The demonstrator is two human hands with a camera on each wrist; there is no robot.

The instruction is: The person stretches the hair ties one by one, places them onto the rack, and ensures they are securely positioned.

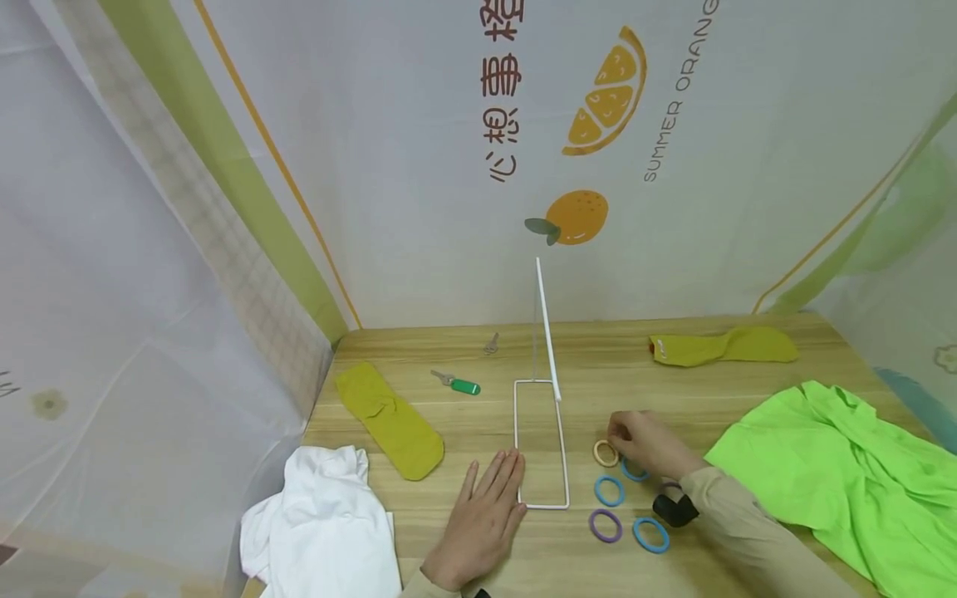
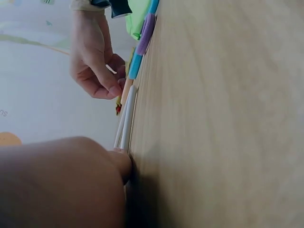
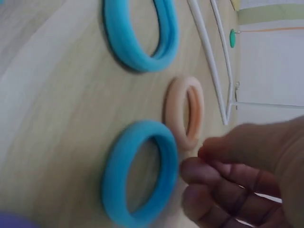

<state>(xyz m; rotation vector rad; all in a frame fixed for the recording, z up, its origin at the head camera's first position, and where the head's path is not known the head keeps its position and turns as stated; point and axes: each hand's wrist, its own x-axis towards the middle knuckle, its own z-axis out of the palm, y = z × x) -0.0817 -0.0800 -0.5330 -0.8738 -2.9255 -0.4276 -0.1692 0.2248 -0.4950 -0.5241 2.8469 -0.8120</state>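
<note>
My left hand [image 1: 482, 523] lies flat on the table with straight fingers, its fingertips at the left side of a white wire stand's base [image 1: 516, 423]. A thin white rod [image 1: 548, 332] rises from that stand. My right hand [image 1: 650, 440] is loosely bent beside a pale orange ring-shaped hair tie [image 3: 175, 114]; its thumb and index tips come close to the rim, and contact is unclear. One blue hair tie [image 3: 114, 178] lies under the hand. Another blue one [image 1: 598, 492], a purple one [image 1: 593, 526] and a third blue one [image 1: 637, 531] lie nearer me.
Keys with a green tag [image 1: 465, 387] and a loose key [image 1: 491, 344] lie behind. Mustard cloth pieces lie left [image 1: 389, 423] and far right [image 1: 725, 345]. White cloth [image 1: 321, 523] sits left, bright green cloth [image 1: 815, 465] right. A printed curtain [image 1: 419, 208] hangs behind the table.
</note>
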